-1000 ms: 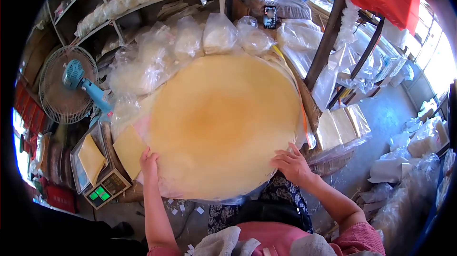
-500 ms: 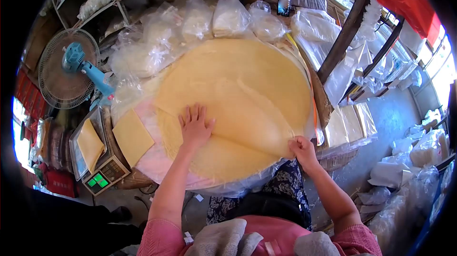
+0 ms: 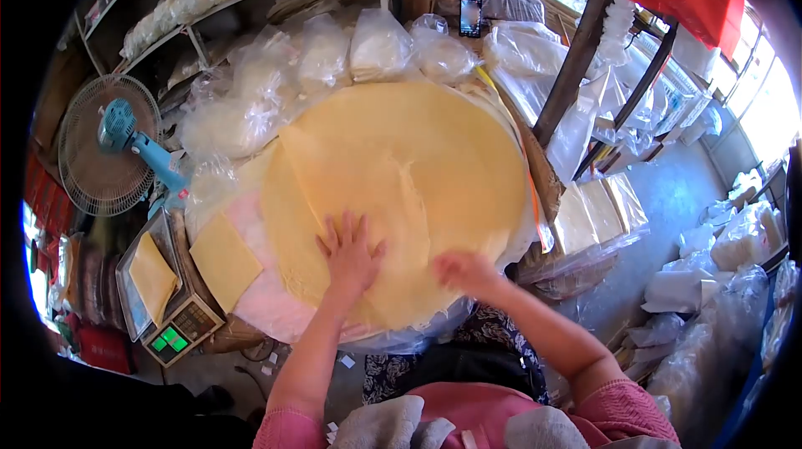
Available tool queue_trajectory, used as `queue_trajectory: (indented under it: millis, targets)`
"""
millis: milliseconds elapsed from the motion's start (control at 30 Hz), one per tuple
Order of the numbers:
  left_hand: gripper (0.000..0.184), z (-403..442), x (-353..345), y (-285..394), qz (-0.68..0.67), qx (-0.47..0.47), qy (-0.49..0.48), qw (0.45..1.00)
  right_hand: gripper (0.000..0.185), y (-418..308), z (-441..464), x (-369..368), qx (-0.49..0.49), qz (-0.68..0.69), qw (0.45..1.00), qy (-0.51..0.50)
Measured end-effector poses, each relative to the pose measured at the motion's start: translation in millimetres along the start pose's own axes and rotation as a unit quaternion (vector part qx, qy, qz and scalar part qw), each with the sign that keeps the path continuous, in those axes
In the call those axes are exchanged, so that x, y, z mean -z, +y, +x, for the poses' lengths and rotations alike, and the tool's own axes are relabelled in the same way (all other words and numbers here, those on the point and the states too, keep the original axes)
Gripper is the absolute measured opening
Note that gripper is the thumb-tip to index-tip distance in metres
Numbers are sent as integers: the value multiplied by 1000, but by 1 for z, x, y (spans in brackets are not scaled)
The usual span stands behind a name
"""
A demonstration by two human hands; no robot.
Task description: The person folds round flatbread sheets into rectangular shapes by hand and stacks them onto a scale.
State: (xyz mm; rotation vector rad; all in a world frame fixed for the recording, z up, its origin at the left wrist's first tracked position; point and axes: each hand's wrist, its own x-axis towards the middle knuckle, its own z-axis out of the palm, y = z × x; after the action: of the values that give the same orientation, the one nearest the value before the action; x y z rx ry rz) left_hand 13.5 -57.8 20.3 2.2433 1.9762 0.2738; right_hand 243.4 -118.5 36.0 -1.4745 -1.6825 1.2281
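Note:
A stack of large, round, thin yellow sheets fills the middle of the view. My left hand lies flat on the top sheet with its fingers spread. Over to the right, near the stack's front edge, my right hand hovers at or just above the sheet, smeared by motion; whether its fingers still pinch the sheet is unclear. A raised, uneven fold edge runs down the sheet between the two hands. Left of the stack lies a folded yellow sheet on pink material.
A digital scale carries another folded yellow piece. Behind it stands a blue fan. Clear plastic bags line the back, with a phone among them. Wooden posts rise at the right, beside bagged sheets.
My right hand has moved left from the sheet's right edge, and the sheet's fold has shifted with it. My left hand stays flat on the sheet. The view has shifted slightly.

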Motion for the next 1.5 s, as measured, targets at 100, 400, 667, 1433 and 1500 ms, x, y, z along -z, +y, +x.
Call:
queue_trajectory:
  millis: [100, 400, 667, 1433, 1500]
  targets:
    - [67, -8, -16, -7, 18, -49, 74, 996, 29, 22, 37, 61, -22, -178, 948, 261]
    - [67, -8, -19, -9, 4, -62, 94, 994, 39, 20, 91, 104, -228, -94, 944, 221]
    - [67, 0, -21, -18, 13, -109, 74, 991, 34, 36, 72, 91, -13, 163, 959, 229]
    - [41, -11, -34, -21, -164, -169, 213, 948, 56, -58, 86, -33, 119, -338, 926, -123]
    - [36, -12, -33, -20, -164, -164, 221, 947, 58, -36, 93, -18, 184, -309, 932, -33]
